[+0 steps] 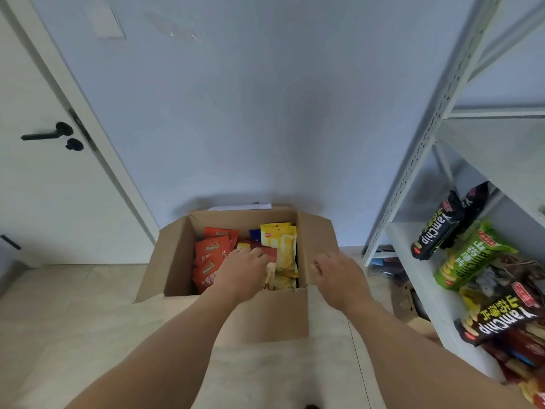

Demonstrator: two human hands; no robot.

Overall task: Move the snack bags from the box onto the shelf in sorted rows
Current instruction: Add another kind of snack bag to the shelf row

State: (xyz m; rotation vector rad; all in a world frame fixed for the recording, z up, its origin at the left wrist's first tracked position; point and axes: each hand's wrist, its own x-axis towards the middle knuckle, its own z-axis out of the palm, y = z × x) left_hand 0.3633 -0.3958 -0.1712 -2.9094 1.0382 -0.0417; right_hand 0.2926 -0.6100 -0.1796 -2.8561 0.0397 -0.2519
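Head camera looks down on an open cardboard box (pixel 174 261) at the lower centre of the frame, with both bare arms reaching in from the bottom edge. The left hand (pixel 241 270) is down inside the box, its fingers bent over a red bag (pixel 267 251) among the packets; whether it has actually closed on that bag I cannot tell, since the back of the hand covers the fingertips. The right hand (pixel 336 276) hovers by the box's right flap, fingers loosely curled and holding nothing.

As for progress, I would say the job is partly done. On the white shelf (pixel 413 261) at the right of the frame, black, green and other bags (pixel 472 258) already lie overlapping, more heaped than in neat rows from this angle. The box still holds a fair number: orange bags (pixel 211 255) at its left, yellow bags (pixel 283 246) at its right, a blue one barely showing behind.

How deep the box's stock goes is hidden under the top layer and the hand. The shelf is cut off by the right edge, its upper tiers show bare, and the lower right corner blurs into a jumble of packets.
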